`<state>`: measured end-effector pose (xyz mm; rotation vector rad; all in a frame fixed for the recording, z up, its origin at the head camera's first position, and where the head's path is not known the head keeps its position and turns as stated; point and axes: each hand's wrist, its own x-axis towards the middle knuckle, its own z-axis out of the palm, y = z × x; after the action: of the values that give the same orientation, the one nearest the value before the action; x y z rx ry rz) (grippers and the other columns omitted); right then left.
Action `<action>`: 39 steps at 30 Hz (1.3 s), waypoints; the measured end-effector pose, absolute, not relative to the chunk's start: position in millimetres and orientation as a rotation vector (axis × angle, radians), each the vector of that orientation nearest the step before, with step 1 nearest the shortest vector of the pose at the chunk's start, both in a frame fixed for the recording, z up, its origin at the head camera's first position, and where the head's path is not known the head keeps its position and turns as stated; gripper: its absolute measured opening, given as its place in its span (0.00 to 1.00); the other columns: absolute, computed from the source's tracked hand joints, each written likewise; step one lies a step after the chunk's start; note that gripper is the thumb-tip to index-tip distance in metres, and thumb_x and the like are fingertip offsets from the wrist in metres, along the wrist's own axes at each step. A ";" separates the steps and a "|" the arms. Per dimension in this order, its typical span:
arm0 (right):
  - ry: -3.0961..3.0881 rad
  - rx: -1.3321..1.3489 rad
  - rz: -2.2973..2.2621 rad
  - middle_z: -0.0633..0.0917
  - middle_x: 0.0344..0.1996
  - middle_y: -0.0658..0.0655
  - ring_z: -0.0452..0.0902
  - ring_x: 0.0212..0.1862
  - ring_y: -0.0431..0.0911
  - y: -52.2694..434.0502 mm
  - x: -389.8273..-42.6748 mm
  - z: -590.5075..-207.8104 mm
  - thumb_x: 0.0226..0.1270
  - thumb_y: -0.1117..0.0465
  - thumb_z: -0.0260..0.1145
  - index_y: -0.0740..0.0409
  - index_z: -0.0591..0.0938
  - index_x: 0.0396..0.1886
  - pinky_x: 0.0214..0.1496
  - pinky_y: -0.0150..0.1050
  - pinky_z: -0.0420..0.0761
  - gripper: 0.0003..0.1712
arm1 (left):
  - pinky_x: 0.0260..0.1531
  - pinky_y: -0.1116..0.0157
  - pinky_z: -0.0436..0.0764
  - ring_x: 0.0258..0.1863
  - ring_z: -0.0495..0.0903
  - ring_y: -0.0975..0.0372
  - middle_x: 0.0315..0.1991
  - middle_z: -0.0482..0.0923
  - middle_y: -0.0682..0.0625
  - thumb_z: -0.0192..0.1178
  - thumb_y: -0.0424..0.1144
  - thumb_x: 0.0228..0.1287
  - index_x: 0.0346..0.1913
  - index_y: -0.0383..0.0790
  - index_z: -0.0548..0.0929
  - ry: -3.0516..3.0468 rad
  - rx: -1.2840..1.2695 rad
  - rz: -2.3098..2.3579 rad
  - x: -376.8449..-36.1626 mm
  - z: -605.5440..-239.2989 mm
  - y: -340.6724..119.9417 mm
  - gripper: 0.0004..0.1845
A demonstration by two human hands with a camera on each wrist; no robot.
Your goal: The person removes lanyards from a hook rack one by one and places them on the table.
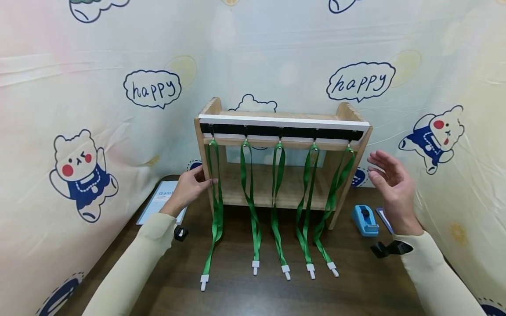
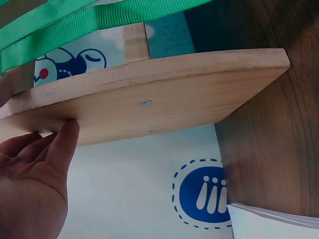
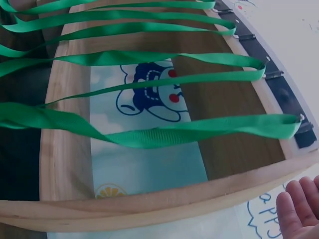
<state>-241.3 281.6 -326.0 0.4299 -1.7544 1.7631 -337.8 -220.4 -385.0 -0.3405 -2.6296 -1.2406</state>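
A small wooden shelf (image 1: 233,186) stands on the table, with a white board and black strip (image 1: 262,131) along its upper front. Several green lanyards (image 1: 217,219) hang in a row from hooks on the strip, their white clips (image 1: 204,279) trailing toward the table's front. My left hand (image 1: 190,188) pinches the left side panel (image 2: 169,99), thumb at the front edge and fingers against the outer face. Held in the air off the shelf's right side, my right hand (image 1: 395,193) has nothing in it, its fingers (image 3: 299,199) relaxed.
A blue tape dispenser (image 1: 364,220) sits right of the shelf, partly in front of a flat blue-edged item (image 1: 384,219). Left of the shelf lies a printed booklet (image 1: 160,199), partly behind my left arm. Patterned cloth (image 1: 257,44) encloses the back and sides.
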 end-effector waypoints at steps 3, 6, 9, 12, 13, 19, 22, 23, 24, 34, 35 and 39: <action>-1.755 0.463 1.706 0.80 0.64 0.58 0.79 0.63 0.43 278.0 -241.5 -323.9 0.68 0.74 0.63 0.65 0.72 0.69 0.62 0.23 0.76 0.30 | 0.52 0.48 0.86 0.50 0.85 0.50 0.55 0.85 0.41 0.67 0.56 0.66 0.67 0.43 0.76 -2.624 -0.335 -1.225 -337.9 -384.2 -220.0 0.32; -1.777 0.503 1.625 0.82 0.62 0.59 0.80 0.61 0.42 273.5 -242.7 -322.1 0.68 0.74 0.64 0.67 0.74 0.68 0.61 0.23 0.77 0.28 | 0.52 0.48 0.86 0.51 0.85 0.50 0.56 0.85 0.40 0.66 0.56 0.66 0.67 0.43 0.76 -2.624 -0.331 -1.218 -337.8 -384.4 -220.9 0.32; -1.792 0.530 1.576 0.82 0.62 0.58 0.80 0.60 0.42 267.6 -245.5 -320.1 0.67 0.74 0.64 0.66 0.75 0.67 0.62 0.23 0.78 0.27 | 0.51 0.49 0.86 0.51 0.85 0.50 0.56 0.85 0.41 0.66 0.58 0.65 0.67 0.43 0.76 -2.620 -0.327 -1.217 -338.3 -385.4 -223.0 0.33; -1.789 0.550 1.574 0.82 0.62 0.58 0.81 0.60 0.43 262.3 -248.8 -318.9 0.68 0.74 0.64 0.68 0.75 0.67 0.61 0.24 0.78 0.27 | 0.52 0.48 0.86 0.52 0.85 0.49 0.56 0.84 0.41 0.66 0.58 0.66 0.67 0.44 0.77 -2.622 -0.319 -1.225 -339.2 -386.4 -224.5 0.33; -1.790 0.548 1.579 0.82 0.61 0.58 0.81 0.60 0.43 260.9 -249.7 -319.1 0.68 0.74 0.64 0.68 0.75 0.66 0.61 0.24 0.78 0.27 | 0.52 0.48 0.86 0.52 0.85 0.49 0.56 0.84 0.41 0.66 0.58 0.66 0.67 0.44 0.77 -2.624 -0.317 -1.228 -339.5 -386.7 -224.7 0.33; -1.832 0.476 1.570 0.83 0.61 0.56 0.81 0.60 0.41 258.4 -252.1 -321.8 0.70 0.72 0.64 0.66 0.76 0.66 0.60 0.23 0.78 0.25 | 0.52 0.48 0.85 0.52 0.85 0.49 0.56 0.85 0.41 0.66 0.58 0.66 0.66 0.44 0.77 -2.629 -0.316 -1.234 -339.4 -384.8 -222.1 0.32; -1.893 0.415 1.482 0.83 0.62 0.55 0.82 0.59 0.37 258.0 -252.7 -323.3 0.71 0.68 0.64 0.61 0.77 0.67 0.60 0.22 0.78 0.24 | 0.52 0.48 0.85 0.52 0.85 0.49 0.56 0.85 0.41 0.66 0.58 0.66 0.65 0.44 0.77 -2.632 -0.320 -1.228 -339.9 -383.6 -220.3 0.31; -1.913 0.397 1.449 0.83 0.62 0.54 0.81 0.59 0.36 257.6 -253.2 -323.9 0.72 0.67 0.64 0.59 0.77 0.67 0.60 0.21 0.77 0.24 | 0.52 0.48 0.85 0.52 0.85 0.49 0.56 0.85 0.41 0.66 0.58 0.66 0.65 0.44 0.77 -2.632 -0.321 -1.228 -340.2 -383.5 -219.9 0.31; -1.927 0.383 1.427 0.83 0.62 0.55 0.81 0.59 0.34 256.9 -253.7 -324.4 0.72 0.66 0.64 0.58 0.77 0.67 0.59 0.21 0.77 0.24 | 0.52 0.48 0.85 0.52 0.85 0.50 0.56 0.85 0.41 0.66 0.58 0.66 0.65 0.44 0.78 -2.633 -0.322 -1.225 -340.4 -383.5 -219.8 0.31; -1.915 0.314 1.402 0.85 0.60 0.58 0.83 0.55 0.32 245.6 -258.6 -330.1 0.71 0.62 0.66 0.55 0.80 0.64 0.56 0.21 0.79 0.22 | 0.51 0.50 0.86 0.49 0.85 0.51 0.54 0.86 0.41 0.66 0.58 0.66 0.65 0.43 0.78 -2.647 -0.325 -1.205 -338.5 -383.5 -218.7 0.31; -1.915 0.305 1.403 0.85 0.61 0.58 0.83 0.55 0.32 244.3 -258.5 -329.8 0.72 0.62 0.66 0.54 0.80 0.65 0.56 0.21 0.79 0.23 | 0.51 0.49 0.86 0.50 0.85 0.50 0.54 0.86 0.41 0.66 0.57 0.66 0.65 0.43 0.78 -2.646 -0.328 -1.204 -338.4 -383.4 -218.8 0.31; -1.923 0.266 1.411 0.85 0.61 0.57 0.83 0.54 0.32 239.4 -258.2 -327.8 0.72 0.58 0.66 0.50 0.80 0.65 0.55 0.21 0.79 0.22 | 0.52 0.48 0.86 0.51 0.85 0.50 0.55 0.85 0.40 0.66 0.57 0.66 0.67 0.43 0.77 -2.643 -0.338 -1.201 -338.8 -382.7 -219.5 0.32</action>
<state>-258.2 239.4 -327.8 0.2655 -1.9231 1.4114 -338.8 -219.5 -382.7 -0.3385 -2.6432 -1.2007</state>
